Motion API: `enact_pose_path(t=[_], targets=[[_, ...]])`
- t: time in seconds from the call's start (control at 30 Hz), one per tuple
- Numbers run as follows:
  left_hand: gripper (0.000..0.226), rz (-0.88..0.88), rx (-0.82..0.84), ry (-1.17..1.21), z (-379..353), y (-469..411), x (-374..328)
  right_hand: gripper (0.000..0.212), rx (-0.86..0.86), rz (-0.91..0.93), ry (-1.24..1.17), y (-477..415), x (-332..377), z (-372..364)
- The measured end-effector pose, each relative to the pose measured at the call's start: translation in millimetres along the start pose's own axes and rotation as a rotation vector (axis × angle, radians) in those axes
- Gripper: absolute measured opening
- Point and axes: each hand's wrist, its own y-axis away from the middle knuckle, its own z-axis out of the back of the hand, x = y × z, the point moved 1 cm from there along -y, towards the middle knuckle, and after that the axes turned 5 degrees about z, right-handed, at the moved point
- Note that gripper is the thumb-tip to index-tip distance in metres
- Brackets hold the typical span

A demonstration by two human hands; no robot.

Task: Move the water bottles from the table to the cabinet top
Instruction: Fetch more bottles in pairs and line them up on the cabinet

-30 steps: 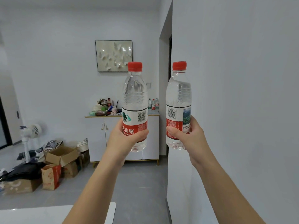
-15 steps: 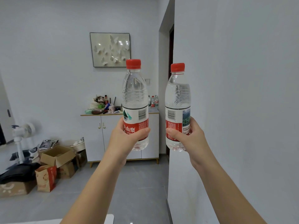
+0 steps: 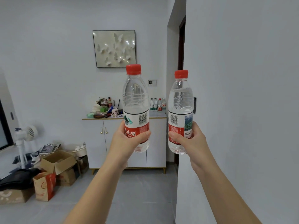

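My left hand (image 3: 127, 140) grips a clear water bottle (image 3: 135, 101) with a red cap and red-and-white label, held upright at chest height. My right hand (image 3: 191, 141) grips a second, matching water bottle (image 3: 180, 101), also upright, just to the right. Both are held out in front of me. Straight ahead across the room stands the white cabinet (image 3: 111, 143); its top (image 3: 159, 116) carries several small bottles (image 3: 157, 104) at the right end and a pile of clutter (image 3: 105, 109) at the left.
A white wall corner (image 3: 182, 175) juts out close on my right, beside a dark doorway. Cardboard boxes (image 3: 58, 165), a paper bag (image 3: 45, 185) and a standing fan (image 3: 24, 139) crowd the floor at the left. Grey floor runs ahead toward the cabinet.
The cabinet looks nearer and larger than before, and the white table edge at the bottom has left the view. Both hands keep their hold on the bottles.
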Motion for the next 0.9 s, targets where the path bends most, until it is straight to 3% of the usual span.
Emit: enact_pose_path(t=[0.5,0.9], targets=[[0.046,-0.006,-0.031,0.039,-6.4,-148.4,67.7,0.051,-0.013,0.012,-0.049,-128.9,-93.7,-40.2],[0.05,0.0,0.06,0.065,12.1,-324.5,111.0,0.047,-0.068,0.057,0.023,-259.8,-170.3,-87.5]])
